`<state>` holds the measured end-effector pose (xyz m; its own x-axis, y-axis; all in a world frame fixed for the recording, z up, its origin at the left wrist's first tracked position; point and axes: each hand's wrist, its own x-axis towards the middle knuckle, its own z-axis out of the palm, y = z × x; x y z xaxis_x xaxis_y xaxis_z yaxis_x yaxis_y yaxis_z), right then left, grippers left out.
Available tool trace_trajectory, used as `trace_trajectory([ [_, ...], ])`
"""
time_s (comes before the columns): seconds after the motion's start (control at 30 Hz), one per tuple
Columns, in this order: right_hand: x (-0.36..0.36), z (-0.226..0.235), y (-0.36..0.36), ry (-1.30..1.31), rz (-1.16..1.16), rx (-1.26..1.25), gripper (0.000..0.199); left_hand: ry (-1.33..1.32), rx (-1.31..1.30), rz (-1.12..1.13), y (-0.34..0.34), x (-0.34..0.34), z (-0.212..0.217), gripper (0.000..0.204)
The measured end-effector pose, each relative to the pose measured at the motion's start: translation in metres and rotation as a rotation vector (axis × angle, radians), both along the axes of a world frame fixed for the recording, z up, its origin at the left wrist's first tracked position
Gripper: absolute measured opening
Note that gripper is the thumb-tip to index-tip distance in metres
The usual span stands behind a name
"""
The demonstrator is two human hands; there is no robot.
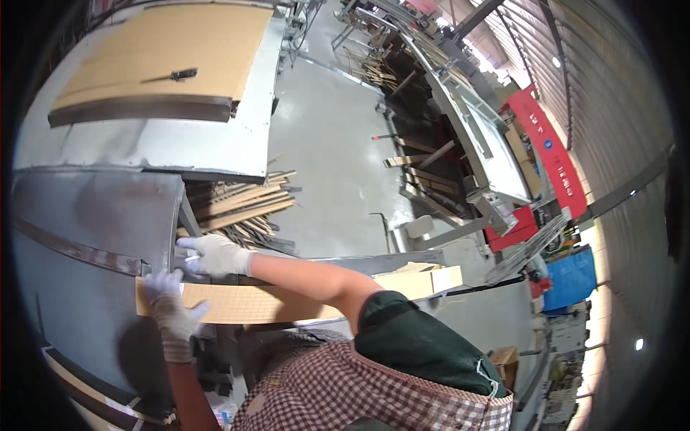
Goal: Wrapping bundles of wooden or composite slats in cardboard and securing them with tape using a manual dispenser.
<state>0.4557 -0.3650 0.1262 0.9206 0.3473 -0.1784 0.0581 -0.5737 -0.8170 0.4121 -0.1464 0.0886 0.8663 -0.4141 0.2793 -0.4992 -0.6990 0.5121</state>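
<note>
A long pale wooden board (287, 300) lies across the grey metal machine table (86, 237) in front of me. My left hand (171, 305), in a white knit glove, rests on the board's left end with fingers spread. My right hand (214, 255), also gloved, presses at the board's far edge next to the table's corner, fingers curled against the metal. Whether it grips anything small is hidden. My right arm reaches across above the board.
A heap of thin wooden strips (241, 208) lies on the floor beyond the table. A stack of brown sheets (172, 54) sits on a white bench at the back left. A metal-framed machine (474, 136) and a red panel (550, 154) stand at the right.
</note>
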Motion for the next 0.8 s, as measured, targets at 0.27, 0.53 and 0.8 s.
trace_trajectory([
  [0.27, -0.231, 0.061, -0.181, 0.313, -0.215, 1.034, 0.072, -0.583, 0.635, -0.552, -0.232, -0.164, -0.029, 0.090],
  [0.53, -0.467, 0.020, -0.378, -0.743, -1.258, 0.080, 0.035, -0.048, 0.454, -0.625, -0.441, -0.228, 0.053, 0.097],
  [0.8, -0.515, 0.029, -0.465, -0.624, -1.013, 1.327, 0.073, 0.547, -0.190, -0.723, -0.394, -0.285, 0.092, 0.110],
])
